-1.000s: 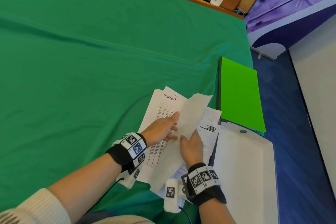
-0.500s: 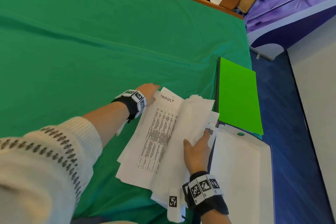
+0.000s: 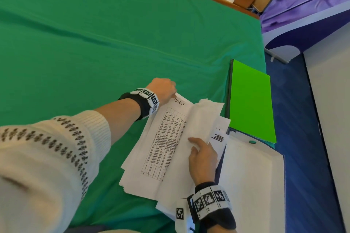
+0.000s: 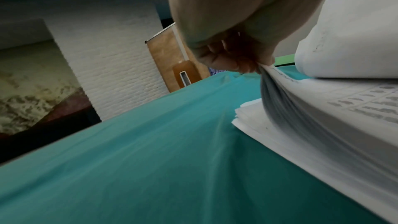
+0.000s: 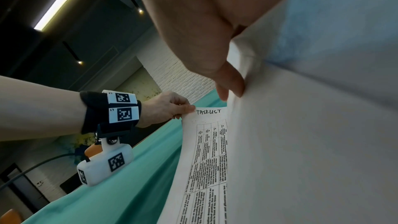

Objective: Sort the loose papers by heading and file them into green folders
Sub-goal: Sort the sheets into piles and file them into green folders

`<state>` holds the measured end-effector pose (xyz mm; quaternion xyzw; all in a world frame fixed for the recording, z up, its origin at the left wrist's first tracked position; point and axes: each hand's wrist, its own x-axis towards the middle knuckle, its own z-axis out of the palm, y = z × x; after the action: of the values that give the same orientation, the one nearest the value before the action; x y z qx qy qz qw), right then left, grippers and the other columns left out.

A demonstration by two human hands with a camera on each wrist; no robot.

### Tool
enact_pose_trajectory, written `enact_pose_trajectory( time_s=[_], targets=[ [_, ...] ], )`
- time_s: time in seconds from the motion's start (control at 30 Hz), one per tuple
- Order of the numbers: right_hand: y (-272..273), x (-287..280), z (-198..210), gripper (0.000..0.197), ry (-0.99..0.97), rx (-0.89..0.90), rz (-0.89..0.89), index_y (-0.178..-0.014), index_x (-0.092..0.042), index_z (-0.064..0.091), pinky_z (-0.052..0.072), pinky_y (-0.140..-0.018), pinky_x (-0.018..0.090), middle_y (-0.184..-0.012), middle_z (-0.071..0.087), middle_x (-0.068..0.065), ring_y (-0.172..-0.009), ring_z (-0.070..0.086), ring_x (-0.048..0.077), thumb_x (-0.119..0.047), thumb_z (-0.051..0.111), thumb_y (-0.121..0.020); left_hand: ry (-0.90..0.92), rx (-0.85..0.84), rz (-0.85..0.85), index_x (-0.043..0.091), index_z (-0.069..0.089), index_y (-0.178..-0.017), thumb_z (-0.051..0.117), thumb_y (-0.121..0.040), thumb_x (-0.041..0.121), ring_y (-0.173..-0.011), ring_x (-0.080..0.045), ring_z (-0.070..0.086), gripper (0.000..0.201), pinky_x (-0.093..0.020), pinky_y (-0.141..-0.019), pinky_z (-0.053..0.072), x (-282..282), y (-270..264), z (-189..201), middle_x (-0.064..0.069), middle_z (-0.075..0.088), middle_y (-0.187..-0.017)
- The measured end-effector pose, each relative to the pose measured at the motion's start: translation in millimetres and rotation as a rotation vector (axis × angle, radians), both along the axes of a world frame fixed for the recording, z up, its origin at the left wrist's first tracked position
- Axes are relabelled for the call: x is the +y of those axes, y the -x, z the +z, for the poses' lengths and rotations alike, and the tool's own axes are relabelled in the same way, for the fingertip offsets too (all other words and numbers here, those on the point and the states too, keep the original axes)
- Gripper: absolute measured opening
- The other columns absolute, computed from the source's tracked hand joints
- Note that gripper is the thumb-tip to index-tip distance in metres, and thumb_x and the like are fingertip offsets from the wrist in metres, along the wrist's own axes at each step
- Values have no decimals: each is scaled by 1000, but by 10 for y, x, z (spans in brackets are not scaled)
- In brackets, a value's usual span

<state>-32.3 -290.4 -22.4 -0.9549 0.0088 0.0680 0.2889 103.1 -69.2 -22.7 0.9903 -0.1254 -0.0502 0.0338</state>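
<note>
A stack of loose white papers (image 3: pixel 151 174) lies on the green cloth, topped by a table sheet headed "TASKLIST" (image 3: pixel 168 138). My left hand (image 3: pixel 173 91) pinches the top left corner of that sheet and a few under it, lifting them slightly; the pinching fingertips (image 4: pixel 247 67) and the heading (image 5: pixel 208 111) show in the wrist views. My right hand (image 3: pixel 200 143) holds several turned-back sheets (image 3: pixel 202 119) up to the right, thumb (image 5: pixel 228 81) on their blank side and fingers hidden beneath. A bright green folder (image 3: pixel 251 100) lies closed to the right.
A white lidded box (image 3: pixel 251 185) with a green button sits against the papers' right side, below the folder. The green-clothed table (image 3: pixel 94 34) stretches left and far. The table's right edge drops to a blue floor (image 3: pixel 295 119).
My left hand left the middle of the TASKLIST sheet, travelled to its top left corner and pinched it. The right hand stayed on the turned-back sheets, spreading them further right.
</note>
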Motion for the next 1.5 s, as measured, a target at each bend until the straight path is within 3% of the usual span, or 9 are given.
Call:
enact_pose_trajectory(
  time_s=[0.17, 0.3, 0.43, 0.57, 0.7, 0.9, 1.13, 1.3, 1.5],
  targets=[
    [-13, 17, -6, 25, 12, 10, -54, -98, -17, 75, 47, -80, 23, -100, 66, 8, -92, 64, 24, -3, 56, -90, 106, -135, -61, 19, 72, -107, 51, -98, 40, -106, -15, 46, 31, -28, -84, 41, -4, 96, 62, 3, 55, -122],
    [10, 21, 34, 27, 27, 14, -79, -101, -16, 75, 49, -85, 27, -105, 65, 8, -97, 63, 25, -2, 54, -91, 557, 209, 271, 11, 62, -78, 34, -98, 58, -62, -18, 50, 58, -31, -67, 45, -69, 432, -19, -5, 55, -75],
    [33, 10, 60, 28, 35, -2, -96, -103, -16, 75, 48, -88, 29, -108, 64, 9, -100, 62, 25, -3, 52, -91, 1025, 657, 496, 19, 72, -105, 11, -89, 76, -84, -20, 73, 85, -37, -80, 58, -149, 1012, -17, -2, 75, -95],
    [61, 73, 76, 30, -33, 94, -79, -86, -16, 72, 42, -78, 33, -95, 63, 9, -95, 58, 27, -25, 44, -96, 1280, 776, 547, 29, 60, -126, 6, -87, 76, -82, -24, 70, 81, -38, -76, 60, -360, 1433, 81, -4, 67, -110],
    [120, 158, 118, 57, -37, 105, -25, -79, -23, 68, 41, -74, 31, -87, 64, 1, -85, 56, 17, -61, 30, -97, 1208, 767, 402, 35, 49, -139, 5, -83, 76, -89, -21, 68, 83, -35, -81, 58, -509, 1506, 67, -4, 58, -120],
    [67, 89, 73, 27, 41, 35, -64, -98, -8, 71, 42, -73, 28, -94, 64, 8, -88, 59, 25, -25, 50, -96, 930, 629, 308, 24, 52, -139, 34, -97, 60, -110, -19, 60, 59, -32, -92, 50, -452, 1279, -83, -4, 57, -134],
    [38, -12, 21, 28, 14, 93, -121, -79, -6, 62, 32, -66, 28, -83, 60, 10, -80, 54, 26, -22, 48, -97, 525, 267, 469, 11, 40, -145, 60, -95, 25, -130, -28, 46, 55, -40, -111, 38, 9, 547, -222, -8, 43, -146],
    [22, -23, 13, 25, -1, 105, -114, -80, -7, 60, 30, -66, 26, -84, 58, 9, -77, 51, 22, -21, 48, -98, 407, 282, 387, 14, 49, -140, 59, -96, 18, -124, -27, 50, 46, -38, -106, 42, 88, 204, -237, -7, 48, -137],
    [9, -45, -29, 26, -35, 110, -128, -79, -8, 60, 36, -66, 27, -82, 58, 9, -78, 55, 24, -23, 49, -97, 357, 193, 337, 17, 64, -105, 70, -89, 29, -88, -19, 58, 22, -30, -75, 47, 65, 71, -173, -2, 64, -104]
  ],
)
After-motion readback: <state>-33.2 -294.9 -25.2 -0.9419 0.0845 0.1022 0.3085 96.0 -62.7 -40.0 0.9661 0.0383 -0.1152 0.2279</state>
